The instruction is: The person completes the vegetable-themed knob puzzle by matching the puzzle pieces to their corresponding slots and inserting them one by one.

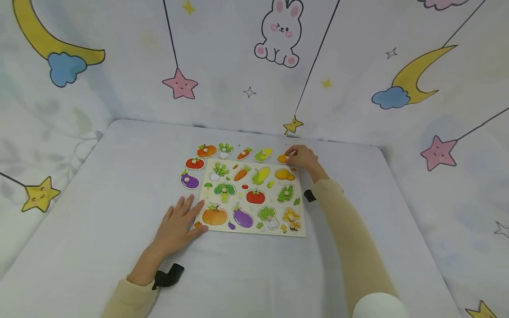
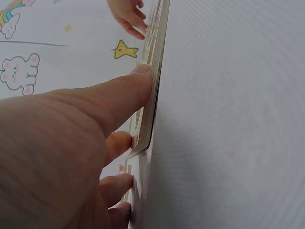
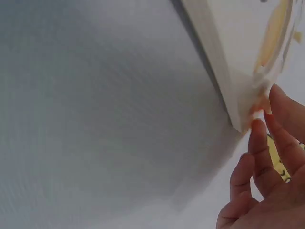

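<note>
A wooden vegetable puzzle board (image 1: 238, 194) lies flat, with broccoli (image 1: 225, 191), green leafy vegetable (image 1: 268, 216) and mushroom (image 1: 292, 217) among its pictures. My left hand (image 1: 177, 227) rests at the board's lower left corner, fingers spread; in the left wrist view the thumb (image 2: 128, 90) presses its edge. At the upper right corner, my right hand (image 1: 303, 158) pinches a yellow-brown potato piece (image 1: 282, 158), just above the printed potato (image 1: 283, 175). Fingers partly cover that piece. The right wrist view shows thumb and fingertips (image 3: 257, 126) close together beside the board's corner, blurred.
Loose knobbed pieces line the board's top and left: pumpkin (image 1: 207, 151), white radish (image 1: 225, 151), carrot (image 1: 244, 153), corn (image 1: 263, 154), tomato (image 1: 195, 164) and eggplant (image 1: 189, 180). A white cloth covers the table (image 1: 254, 274); a patterned wall backdrop (image 1: 222, 53) stands behind.
</note>
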Demonstrator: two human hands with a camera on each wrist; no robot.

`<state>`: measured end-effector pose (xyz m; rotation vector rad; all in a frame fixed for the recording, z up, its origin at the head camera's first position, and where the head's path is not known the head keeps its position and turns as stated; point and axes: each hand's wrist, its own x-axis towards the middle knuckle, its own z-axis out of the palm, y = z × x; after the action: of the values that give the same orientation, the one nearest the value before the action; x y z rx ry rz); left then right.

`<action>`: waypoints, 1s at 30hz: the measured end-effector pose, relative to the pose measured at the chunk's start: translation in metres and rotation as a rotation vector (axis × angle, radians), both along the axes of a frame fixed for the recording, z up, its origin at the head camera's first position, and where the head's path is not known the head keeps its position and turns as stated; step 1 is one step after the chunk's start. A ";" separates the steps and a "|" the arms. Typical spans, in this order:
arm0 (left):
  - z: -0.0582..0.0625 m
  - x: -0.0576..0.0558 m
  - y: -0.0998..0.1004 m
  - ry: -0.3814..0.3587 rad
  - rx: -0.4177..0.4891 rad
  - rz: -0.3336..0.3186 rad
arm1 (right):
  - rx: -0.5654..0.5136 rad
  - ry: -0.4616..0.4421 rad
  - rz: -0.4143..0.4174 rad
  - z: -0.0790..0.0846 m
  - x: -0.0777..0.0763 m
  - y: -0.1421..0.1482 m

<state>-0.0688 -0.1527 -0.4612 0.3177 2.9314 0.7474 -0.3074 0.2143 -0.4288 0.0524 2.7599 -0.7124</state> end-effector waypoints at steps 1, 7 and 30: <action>0.000 0.000 0.001 0.000 -0.001 -0.002 | 0.003 -0.009 -0.004 -0.001 0.000 0.000; 0.001 0.000 0.002 0.016 -0.014 0.000 | -0.020 -0.021 -0.035 -0.004 -0.001 0.002; 0.001 0.001 0.000 0.001 0.004 0.004 | -0.123 0.050 0.016 0.005 0.033 -0.003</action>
<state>-0.0678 -0.1524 -0.4601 0.3122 2.9322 0.7545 -0.2739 0.2118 -0.4240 -0.0126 2.7534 -0.8883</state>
